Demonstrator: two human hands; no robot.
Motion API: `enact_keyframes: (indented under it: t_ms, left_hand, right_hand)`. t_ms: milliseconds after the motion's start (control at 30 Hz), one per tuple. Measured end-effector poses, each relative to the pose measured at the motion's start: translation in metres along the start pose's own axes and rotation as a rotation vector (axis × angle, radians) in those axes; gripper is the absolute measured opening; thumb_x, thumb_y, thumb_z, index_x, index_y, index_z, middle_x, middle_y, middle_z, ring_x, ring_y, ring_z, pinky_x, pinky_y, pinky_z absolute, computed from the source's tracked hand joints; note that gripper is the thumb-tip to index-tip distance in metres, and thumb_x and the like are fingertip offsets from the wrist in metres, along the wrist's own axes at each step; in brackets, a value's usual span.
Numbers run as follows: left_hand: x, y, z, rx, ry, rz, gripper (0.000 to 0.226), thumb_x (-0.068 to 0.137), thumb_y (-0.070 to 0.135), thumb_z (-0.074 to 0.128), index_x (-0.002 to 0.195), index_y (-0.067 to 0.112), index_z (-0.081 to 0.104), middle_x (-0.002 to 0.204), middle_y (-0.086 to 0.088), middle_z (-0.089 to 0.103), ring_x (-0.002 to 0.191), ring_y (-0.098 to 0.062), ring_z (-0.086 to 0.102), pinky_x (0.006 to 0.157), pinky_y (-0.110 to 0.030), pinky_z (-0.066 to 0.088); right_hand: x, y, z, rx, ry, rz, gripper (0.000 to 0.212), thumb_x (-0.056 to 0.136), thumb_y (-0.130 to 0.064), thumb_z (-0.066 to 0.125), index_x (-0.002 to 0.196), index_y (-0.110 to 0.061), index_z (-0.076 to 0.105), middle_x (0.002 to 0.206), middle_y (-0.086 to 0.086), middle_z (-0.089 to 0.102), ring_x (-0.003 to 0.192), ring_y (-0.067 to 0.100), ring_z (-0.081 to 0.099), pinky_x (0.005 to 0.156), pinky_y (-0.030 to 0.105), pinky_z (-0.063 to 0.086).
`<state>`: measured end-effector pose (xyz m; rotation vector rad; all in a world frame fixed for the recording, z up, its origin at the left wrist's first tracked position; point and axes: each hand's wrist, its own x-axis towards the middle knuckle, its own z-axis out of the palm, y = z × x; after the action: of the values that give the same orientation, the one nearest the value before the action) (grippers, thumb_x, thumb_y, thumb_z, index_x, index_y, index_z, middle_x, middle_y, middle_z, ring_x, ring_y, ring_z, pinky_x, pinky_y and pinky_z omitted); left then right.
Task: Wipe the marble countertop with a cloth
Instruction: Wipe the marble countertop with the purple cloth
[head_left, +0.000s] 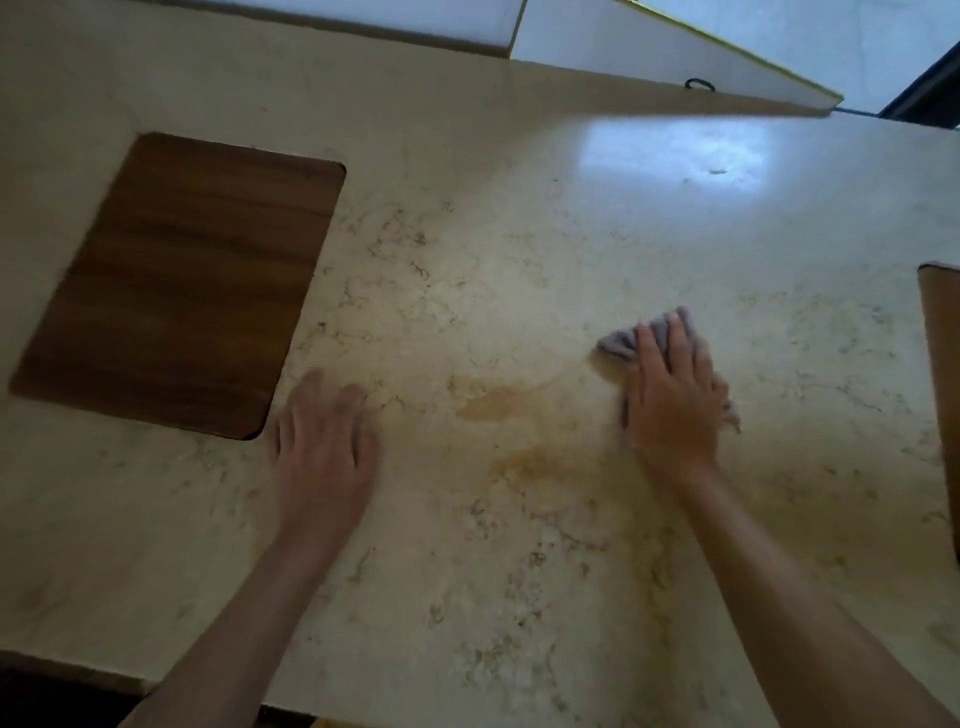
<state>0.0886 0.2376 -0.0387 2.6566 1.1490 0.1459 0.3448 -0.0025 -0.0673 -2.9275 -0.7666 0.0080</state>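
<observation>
A cream marble countertop (519, 249) with brown veins fills the view. My right hand (672, 395) lies flat on a small grey cloth (621, 340), pressing it onto the marble right of centre; cloth edges stick out beyond the fingers and by the wrist. My left hand (322, 441) rests on the bare marble with fingers spread, holding nothing, slightly blurred. Between the hands a yellowish damp patch (498, 405) marks the stone.
A dark wooden inset panel (182, 286) lies in the counter at the left, near my left hand. Another wooden panel (943, 364) shows at the right edge. A pale wall ledge (649, 57) runs behind the counter, with a small black hook (698, 83).
</observation>
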Motion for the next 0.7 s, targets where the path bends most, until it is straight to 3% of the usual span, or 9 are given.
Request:
enact_keyframes:
  t_ms: [67, 133, 200, 300, 367, 467, 567, 633, 700]
  left_hand:
    - [0.042, -0.018, -0.004, 0.044, -0.002, 0.03, 0.045, 0.098, 0.032, 0.042, 0.142, 0.024, 0.043, 0.162, -0.015, 0.023, 0.146, -0.035, 0.027, 0.118, -0.053, 0.018]
    - [0.082, -0.028, -0.002, 0.087, -0.064, 0.111, 0.055, 0.098, 0.039, 0.03, 0.151, 0.026, 0.032, 0.166, -0.013, 0.016, 0.153, -0.031, 0.015, 0.121, -0.051, 0.013]
    - [0.112, -0.029, 0.004, 0.124, -0.134, 0.223, 0.06, 0.097, 0.043, 0.023, 0.154, 0.025, 0.029, 0.166, -0.012, 0.019, 0.154, -0.03, 0.013, 0.122, -0.05, 0.012]
    - [0.131, -0.027, 0.013, 0.222, -0.147, 0.376, 0.056, 0.098, 0.04, 0.025, 0.151, 0.025, 0.035, 0.162, -0.011, 0.03, 0.15, -0.033, 0.025, 0.119, -0.052, 0.019]
    - [0.133, -0.029, 0.016, 0.228, -0.12, 0.398, 0.053, 0.099, 0.037, 0.029, 0.15, 0.025, 0.037, 0.161, -0.01, 0.033, 0.149, -0.032, 0.028, 0.118, -0.052, 0.022]
    - [0.133, -0.031, 0.016, 0.209, -0.079, 0.41, 0.051, 0.1, 0.036, 0.032, 0.149, 0.026, 0.038, 0.16, -0.009, 0.034, 0.149, -0.031, 0.029, 0.118, -0.05, 0.024]
    - [0.136, -0.031, 0.016, 0.194, -0.099, 0.415, 0.051, 0.101, 0.037, 0.032, 0.15, 0.026, 0.037, 0.161, -0.007, 0.032, 0.149, -0.029, 0.027, 0.119, -0.049, 0.021]
    - [0.136, -0.032, 0.016, 0.184, -0.111, 0.418, 0.052, 0.101, 0.039, 0.031, 0.151, 0.027, 0.037, 0.162, -0.006, 0.031, 0.15, -0.028, 0.025, 0.119, -0.048, 0.02]
    - [0.136, -0.033, 0.015, 0.159, -0.11, 0.413, 0.05, 0.101, 0.038, 0.033, 0.15, 0.027, 0.038, 0.162, -0.006, 0.031, 0.15, -0.027, 0.025, 0.12, -0.048, 0.02]
  right_hand:
    - [0.02, -0.004, -0.001, 0.032, 0.032, 0.203, 0.048, 0.102, -0.031, 0.04, 0.147, -0.015, 0.049, 0.16, 0.016, 0.036, 0.142, 0.043, 0.038, 0.103, 0.056, 0.039]
    - [0.023, -0.037, 0.0, 0.045, 0.049, 0.167, 0.048, 0.101, -0.03, 0.043, 0.146, -0.014, 0.05, 0.159, 0.018, 0.038, 0.141, 0.045, 0.04, 0.103, 0.056, 0.04]
    - [0.01, -0.074, 0.004, 0.047, 0.055, -0.083, 0.047, 0.103, -0.03, 0.042, 0.148, -0.015, 0.048, 0.16, 0.016, 0.037, 0.143, 0.043, 0.038, 0.106, 0.054, 0.039]
    - [-0.017, -0.098, 0.008, 0.007, -0.063, -0.54, 0.05, 0.105, -0.036, 0.034, 0.151, -0.019, 0.044, 0.165, 0.01, 0.03, 0.148, 0.039, 0.032, 0.108, 0.049, 0.035]
    - [-0.008, -0.086, 0.004, -0.011, -0.114, -0.664, 0.051, 0.105, -0.037, 0.034, 0.153, -0.021, 0.04, 0.167, 0.008, 0.023, 0.15, 0.036, 0.028, 0.109, 0.046, 0.034]
    - [0.032, -0.071, 0.004, 0.004, -0.081, -0.451, 0.052, 0.107, -0.039, 0.03, 0.155, -0.021, 0.036, 0.167, 0.011, 0.022, 0.149, 0.04, 0.028, 0.111, 0.052, 0.034]
    - [0.07, -0.099, 0.005, 0.052, -0.056, -0.237, 0.052, 0.108, -0.038, 0.028, 0.155, -0.018, 0.035, 0.167, 0.013, 0.022, 0.151, 0.041, 0.024, 0.113, 0.056, 0.031]
    - [0.065, -0.127, 0.006, 0.078, -0.057, -0.347, 0.05, 0.108, -0.035, 0.032, 0.155, -0.017, 0.036, 0.167, 0.013, 0.022, 0.151, 0.042, 0.022, 0.114, 0.057, 0.03]
    - [0.037, -0.146, 0.009, 0.076, -0.06, -0.591, 0.048, 0.107, -0.034, 0.039, 0.152, -0.018, 0.042, 0.166, 0.013, 0.026, 0.15, 0.041, 0.027, 0.111, 0.054, 0.034]
